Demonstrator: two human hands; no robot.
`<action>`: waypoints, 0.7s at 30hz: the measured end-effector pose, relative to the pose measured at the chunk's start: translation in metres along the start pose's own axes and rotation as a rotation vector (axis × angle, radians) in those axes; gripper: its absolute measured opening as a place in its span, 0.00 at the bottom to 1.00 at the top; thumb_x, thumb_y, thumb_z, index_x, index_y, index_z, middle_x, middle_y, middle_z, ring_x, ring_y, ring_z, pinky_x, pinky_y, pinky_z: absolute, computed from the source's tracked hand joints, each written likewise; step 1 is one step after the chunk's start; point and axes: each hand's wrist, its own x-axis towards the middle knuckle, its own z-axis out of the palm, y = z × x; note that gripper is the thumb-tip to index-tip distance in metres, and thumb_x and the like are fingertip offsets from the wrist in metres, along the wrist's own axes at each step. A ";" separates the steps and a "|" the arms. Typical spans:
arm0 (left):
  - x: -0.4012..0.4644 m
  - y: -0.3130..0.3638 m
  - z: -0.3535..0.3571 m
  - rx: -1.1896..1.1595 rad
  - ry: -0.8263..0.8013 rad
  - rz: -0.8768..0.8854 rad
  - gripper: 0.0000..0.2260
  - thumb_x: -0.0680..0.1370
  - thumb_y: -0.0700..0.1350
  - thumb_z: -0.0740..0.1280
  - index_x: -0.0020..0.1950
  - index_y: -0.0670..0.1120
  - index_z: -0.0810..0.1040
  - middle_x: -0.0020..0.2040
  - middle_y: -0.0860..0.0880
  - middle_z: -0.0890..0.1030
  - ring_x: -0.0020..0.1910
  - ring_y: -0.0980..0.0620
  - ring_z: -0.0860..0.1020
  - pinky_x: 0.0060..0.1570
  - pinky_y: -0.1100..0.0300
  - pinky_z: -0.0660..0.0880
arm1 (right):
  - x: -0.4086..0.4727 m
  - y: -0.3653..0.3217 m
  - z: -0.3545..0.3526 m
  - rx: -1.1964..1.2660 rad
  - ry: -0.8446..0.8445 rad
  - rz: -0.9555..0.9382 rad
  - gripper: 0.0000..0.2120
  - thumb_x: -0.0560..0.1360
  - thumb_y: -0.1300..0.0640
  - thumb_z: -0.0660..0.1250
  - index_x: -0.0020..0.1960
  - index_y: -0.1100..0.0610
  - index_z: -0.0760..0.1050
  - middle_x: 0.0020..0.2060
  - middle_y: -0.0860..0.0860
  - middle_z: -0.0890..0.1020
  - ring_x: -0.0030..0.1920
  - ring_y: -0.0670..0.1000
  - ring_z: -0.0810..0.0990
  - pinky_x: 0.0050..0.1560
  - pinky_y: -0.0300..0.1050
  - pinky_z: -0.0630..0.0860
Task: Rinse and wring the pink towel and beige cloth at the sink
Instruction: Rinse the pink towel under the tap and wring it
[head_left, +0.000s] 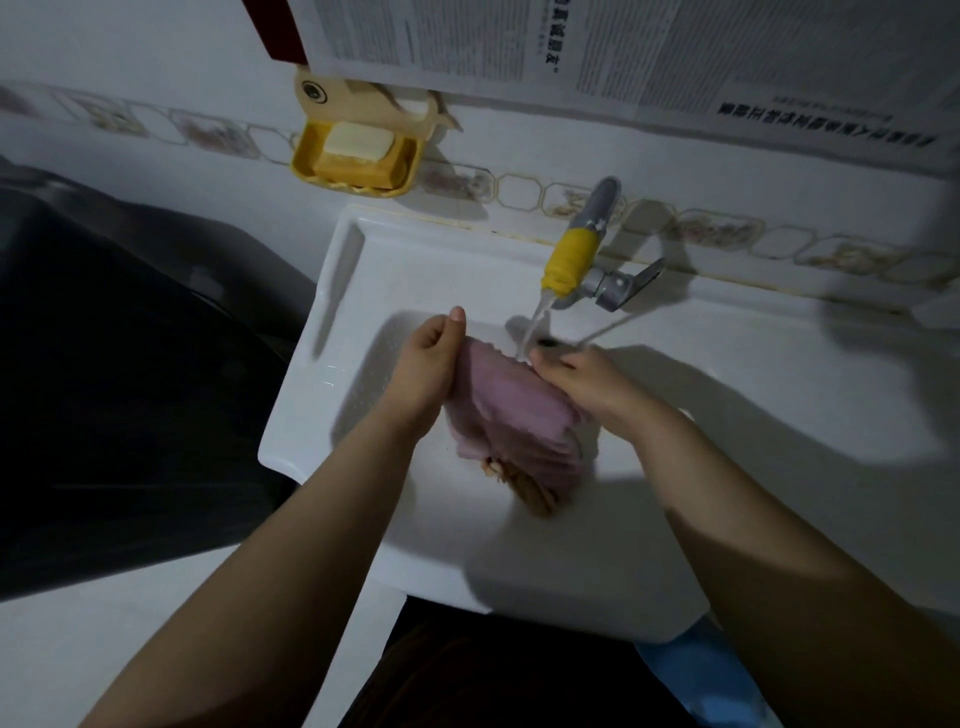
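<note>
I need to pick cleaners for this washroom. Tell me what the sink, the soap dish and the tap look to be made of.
Sink: probably glazed ceramic; white, glossy, with thick rounded rims.
Soap dish: likely moulded plastic; uniform yellow with a scalloped edge.
Tap: looks like metal; grey and shiny, with a lever handle. The yellow sleeve around its spout seems wound tape or cloth, judging by the ridged wraps.

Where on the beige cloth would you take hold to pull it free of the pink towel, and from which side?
Probably the bunched end of the beige cloth hanging below the pink towel, the only part showing. Come from below, on the near side, and curl the fingers round the bundle. The left hand and right hand already grip the towel's upper part under the tap, over the sink.
</note>
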 end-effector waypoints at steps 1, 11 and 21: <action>0.002 0.001 0.001 -0.004 0.057 -0.044 0.21 0.78 0.60 0.59 0.36 0.44 0.69 0.33 0.44 0.71 0.36 0.49 0.71 0.37 0.54 0.68 | -0.003 -0.003 0.006 0.137 -0.004 0.023 0.13 0.77 0.49 0.64 0.46 0.57 0.81 0.35 0.50 0.84 0.38 0.47 0.81 0.36 0.39 0.74; 0.009 0.007 0.048 -0.059 0.163 -0.382 0.22 0.83 0.52 0.52 0.71 0.40 0.68 0.63 0.37 0.76 0.60 0.43 0.77 0.59 0.56 0.72 | 0.012 -0.029 0.071 -0.070 0.455 -0.243 0.18 0.79 0.48 0.56 0.38 0.57 0.76 0.38 0.60 0.81 0.43 0.58 0.80 0.43 0.47 0.71; -0.007 0.017 0.055 -0.210 0.083 -0.448 0.28 0.81 0.59 0.45 0.49 0.42 0.78 0.41 0.43 0.83 0.43 0.51 0.81 0.47 0.55 0.77 | 0.004 -0.034 0.074 -0.221 0.441 -0.318 0.23 0.76 0.38 0.50 0.39 0.54 0.74 0.39 0.60 0.82 0.45 0.61 0.80 0.50 0.57 0.74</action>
